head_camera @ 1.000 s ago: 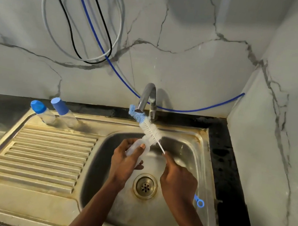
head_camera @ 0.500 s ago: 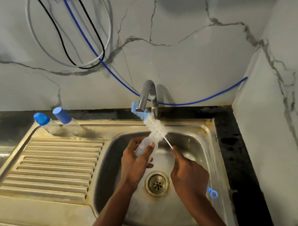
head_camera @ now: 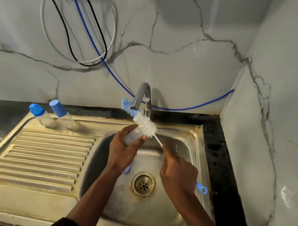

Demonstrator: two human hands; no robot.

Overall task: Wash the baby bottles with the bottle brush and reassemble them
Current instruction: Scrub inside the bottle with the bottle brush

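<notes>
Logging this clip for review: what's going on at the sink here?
A person is washing a clear bottle over the sink. The left hand grips it; the right hand holds the bottle brush by its handle, bristles outside the bottle, near the tap. Two blue-capped bottles stand on the drainboard.

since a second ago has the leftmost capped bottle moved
No. The leftmost capped bottle stays at the back corner of the drainboard, left of the tap.

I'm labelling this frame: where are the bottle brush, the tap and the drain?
bottle brush (head_camera: 145, 124): head view, on its white bristles.
tap (head_camera: 139, 96): head view, on the curved spout.
drain (head_camera: 143, 184): head view, on the strainer's middle.
</notes>
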